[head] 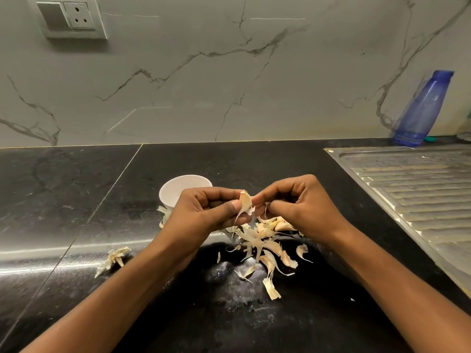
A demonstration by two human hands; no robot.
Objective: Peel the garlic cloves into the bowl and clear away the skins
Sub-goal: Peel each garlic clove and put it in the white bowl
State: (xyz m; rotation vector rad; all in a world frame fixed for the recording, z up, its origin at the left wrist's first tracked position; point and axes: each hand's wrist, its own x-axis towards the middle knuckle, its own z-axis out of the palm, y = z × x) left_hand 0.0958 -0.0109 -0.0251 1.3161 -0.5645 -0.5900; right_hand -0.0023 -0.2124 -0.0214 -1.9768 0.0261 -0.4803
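My left hand pinches a garlic clove between thumb and fingers, held above the black counter. My right hand meets it from the right, its fingertips pinching a thin strip of skin that hangs from the clove. Just behind my left hand stands a small white bowl, partly hidden by the fingers; I cannot see what lies inside. Below my hands a pile of garlic skins and cloves is scattered over the counter.
A separate clump of skins lies to the left on the black counter. A steel sink drainboard fills the right side. A blue plastic bottle stands at the back right against the marble wall.
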